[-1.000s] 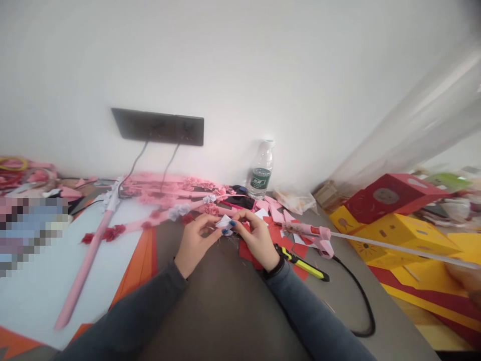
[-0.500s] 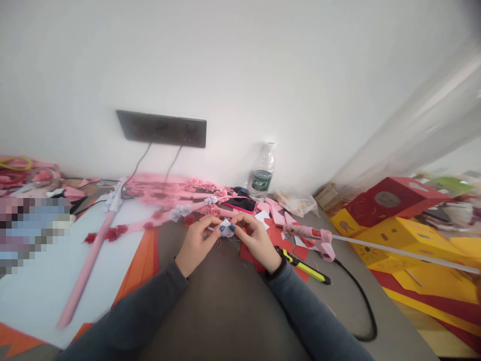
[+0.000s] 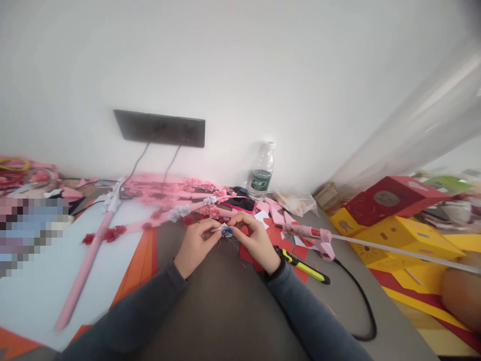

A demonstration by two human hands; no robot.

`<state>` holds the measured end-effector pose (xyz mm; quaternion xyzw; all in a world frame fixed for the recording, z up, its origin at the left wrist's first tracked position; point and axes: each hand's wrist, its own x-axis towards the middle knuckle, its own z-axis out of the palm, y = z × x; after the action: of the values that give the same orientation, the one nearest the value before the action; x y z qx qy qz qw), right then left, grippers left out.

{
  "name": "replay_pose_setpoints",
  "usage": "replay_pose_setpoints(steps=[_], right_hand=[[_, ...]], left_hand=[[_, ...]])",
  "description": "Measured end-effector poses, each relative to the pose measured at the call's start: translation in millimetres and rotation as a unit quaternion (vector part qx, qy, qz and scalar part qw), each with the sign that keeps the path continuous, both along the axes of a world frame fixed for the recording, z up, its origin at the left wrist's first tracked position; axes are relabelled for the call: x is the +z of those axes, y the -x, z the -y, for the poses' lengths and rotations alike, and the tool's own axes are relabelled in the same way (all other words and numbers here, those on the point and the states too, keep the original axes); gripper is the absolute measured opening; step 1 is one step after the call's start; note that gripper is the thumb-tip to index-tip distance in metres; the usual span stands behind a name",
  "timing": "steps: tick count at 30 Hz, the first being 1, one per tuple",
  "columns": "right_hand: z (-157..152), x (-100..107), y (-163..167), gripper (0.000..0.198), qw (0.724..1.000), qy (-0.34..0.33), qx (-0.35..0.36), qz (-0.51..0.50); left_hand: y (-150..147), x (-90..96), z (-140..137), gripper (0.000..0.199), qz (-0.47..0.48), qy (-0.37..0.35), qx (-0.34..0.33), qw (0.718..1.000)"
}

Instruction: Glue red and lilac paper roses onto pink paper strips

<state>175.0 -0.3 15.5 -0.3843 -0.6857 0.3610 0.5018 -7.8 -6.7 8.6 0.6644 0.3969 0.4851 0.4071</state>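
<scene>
Between my fingertips, low over the grey table, is a small piece of white paper. My left hand pinches it from the left, thumb against forefinger. My right hand closes on it from the right, its thumb touching the left thumb. Part of the paper is hidden behind the blue-nailed thumbs. Just beyond the hands lie pink strips with paper flowers. To the right of my right hand are red paper pieces, a yellow-black utility knife and a pink glue gun with a long glue stick.
A water bottle stands by the wall near a phone. On the left, a pink rolled tube lies over white sheets. Red and yellow boxes fill the right side. Another person's blurred arm or hand shows at the right edge.
My fingertips have drawn closer and the thumbs now meet over the paper, which has tilted and shows less. At the right edge another person's blurred arm or hand has come further into view.
</scene>
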Motion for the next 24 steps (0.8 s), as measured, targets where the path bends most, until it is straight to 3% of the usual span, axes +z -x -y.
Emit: replay_pose_setpoints(steps=[6,19,24], right_hand=[[0.2,0.5,0.1,0.022,1.000,-0.005,0.002,0.009],[-1.5,-2.5,-0.4,0.021,1.000,0.008,-0.005,0.002],[0.4,0.4,-0.2,0.014,0.999,-0.051,0.019,-0.005]], left_hand=[[2.0,-2.1,-1.2,0.013,-0.068,-0.049,0.026,0.996],[3.6,-2.6,-1.6,0.012,-0.089,-0.123,0.028,0.988],[5.3,-5.5,-2.6,0.012,-0.113,-0.197,0.019,0.974]])
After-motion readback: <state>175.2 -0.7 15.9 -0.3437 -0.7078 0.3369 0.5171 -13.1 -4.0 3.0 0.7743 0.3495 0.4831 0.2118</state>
